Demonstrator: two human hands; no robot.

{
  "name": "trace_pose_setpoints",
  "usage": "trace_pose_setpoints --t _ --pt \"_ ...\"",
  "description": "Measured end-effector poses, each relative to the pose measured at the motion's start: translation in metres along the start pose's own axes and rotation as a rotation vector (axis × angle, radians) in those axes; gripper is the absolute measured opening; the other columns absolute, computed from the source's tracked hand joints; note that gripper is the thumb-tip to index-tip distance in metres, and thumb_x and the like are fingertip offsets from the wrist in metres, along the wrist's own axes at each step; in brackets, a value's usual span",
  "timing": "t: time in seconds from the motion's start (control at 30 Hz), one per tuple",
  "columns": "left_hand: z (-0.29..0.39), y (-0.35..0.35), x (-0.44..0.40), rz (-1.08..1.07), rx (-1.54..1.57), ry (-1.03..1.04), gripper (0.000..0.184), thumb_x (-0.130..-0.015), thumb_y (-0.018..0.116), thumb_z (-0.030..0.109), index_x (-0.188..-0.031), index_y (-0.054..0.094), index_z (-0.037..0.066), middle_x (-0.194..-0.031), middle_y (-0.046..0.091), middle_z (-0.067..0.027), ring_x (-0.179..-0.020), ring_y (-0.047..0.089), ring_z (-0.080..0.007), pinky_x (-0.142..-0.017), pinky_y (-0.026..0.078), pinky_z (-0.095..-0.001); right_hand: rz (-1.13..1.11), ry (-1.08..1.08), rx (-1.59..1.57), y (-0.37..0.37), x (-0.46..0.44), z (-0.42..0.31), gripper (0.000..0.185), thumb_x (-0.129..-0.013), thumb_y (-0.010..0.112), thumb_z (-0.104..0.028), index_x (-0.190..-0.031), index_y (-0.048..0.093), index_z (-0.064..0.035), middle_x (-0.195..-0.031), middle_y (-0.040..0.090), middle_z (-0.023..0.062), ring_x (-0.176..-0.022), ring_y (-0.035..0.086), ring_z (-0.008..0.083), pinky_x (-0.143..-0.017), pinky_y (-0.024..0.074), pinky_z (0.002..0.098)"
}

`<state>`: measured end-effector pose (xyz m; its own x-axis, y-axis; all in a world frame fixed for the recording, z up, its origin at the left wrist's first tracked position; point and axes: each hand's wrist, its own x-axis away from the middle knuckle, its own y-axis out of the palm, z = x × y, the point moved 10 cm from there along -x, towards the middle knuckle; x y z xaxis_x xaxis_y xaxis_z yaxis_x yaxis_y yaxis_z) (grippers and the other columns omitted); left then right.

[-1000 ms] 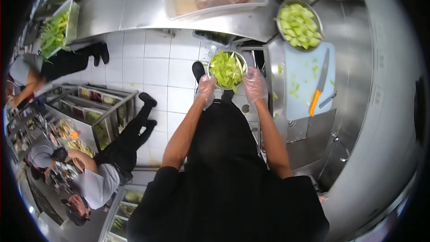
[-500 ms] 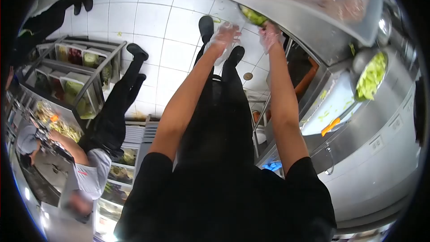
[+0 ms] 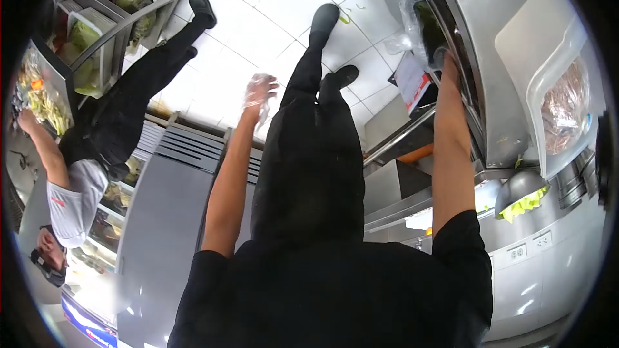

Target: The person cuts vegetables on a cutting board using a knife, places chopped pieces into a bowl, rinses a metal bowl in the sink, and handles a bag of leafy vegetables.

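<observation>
My left hand (image 3: 261,90), in a clear plastic glove, hangs over the tiled floor with its fingers apart and nothing in it. My right hand (image 3: 443,58) reaches under the steel counter (image 3: 480,45), beside a clear plastic bag (image 3: 411,22) with dark green contents. Its fingers are hidden, so what it touches cannot be made out. A metal bowl (image 3: 521,192) of cut pale green vegetable is at the right, far from both hands.
A white tub (image 3: 538,45) with bagged meat is on the counter. A co-worker (image 3: 77,187) in a grey shirt stands at the left, by a rack (image 3: 138,16) of vegetable containers. Below the counter are a metal rail (image 3: 403,134) and a white-and-red box (image 3: 411,84).
The view has turned toward the floor. Both hands have let go of the small bowl of cut greens held earlier. My right hand has gone under the counter; my left hand has moved left.
</observation>
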<state>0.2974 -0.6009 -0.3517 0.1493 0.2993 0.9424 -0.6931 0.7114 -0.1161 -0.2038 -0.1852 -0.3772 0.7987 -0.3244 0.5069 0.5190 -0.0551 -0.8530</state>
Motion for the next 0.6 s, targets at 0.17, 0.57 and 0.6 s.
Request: trace_pose_setpoints --t 0.17,0.57,0.6 --pt "-0.078 -0.041 0.012 0.069 -0.068 -0.094 0.019 -0.095 0.054 0.02 -0.106 0.058 0.005 -0.104 0.066 -0.0107 -0.091 0.066 -0.0209 -0.067 0.053 -0.0338 -0.062 -0.146 0.63 0.014 0.006 -0.023 0.045 -0.096 0.051 -0.033 -0.133 0.049 -0.0065 -0.133 0.052 0.0126 -0.113 0.055 0.0235 -0.087 0.0478 0.0446" --pt "0.012 0.156 0.025 -0.39 0.008 0.32 0.021 -0.098 0.057 0.023 -0.109 0.057 0.005 -0.104 0.064 -0.01 -0.083 0.063 -0.0204 -0.059 0.053 -0.0315 0.227 0.575 -1.996 0.079 0.141 0.05 0.011 -0.082 0.058 -0.016 -0.083 0.047 -0.0145 -0.077 0.051 0.0078 -0.053 0.05 0.0165 -0.045 0.0426 0.0333" --pt "0.03 0.179 0.04 -0.38 -0.193 0.349 0.027 -0.099 0.054 0.029 -0.115 0.056 0.008 -0.105 0.063 -0.0063 -0.087 0.064 -0.0172 -0.06 0.052 -0.0307 0.191 0.575 -1.96 0.077 0.166 0.055 0.017 -0.081 0.06 -0.016 -0.091 0.049 -0.0098 -0.082 0.054 0.0087 -0.061 0.053 0.018 -0.053 0.0443 0.0343"
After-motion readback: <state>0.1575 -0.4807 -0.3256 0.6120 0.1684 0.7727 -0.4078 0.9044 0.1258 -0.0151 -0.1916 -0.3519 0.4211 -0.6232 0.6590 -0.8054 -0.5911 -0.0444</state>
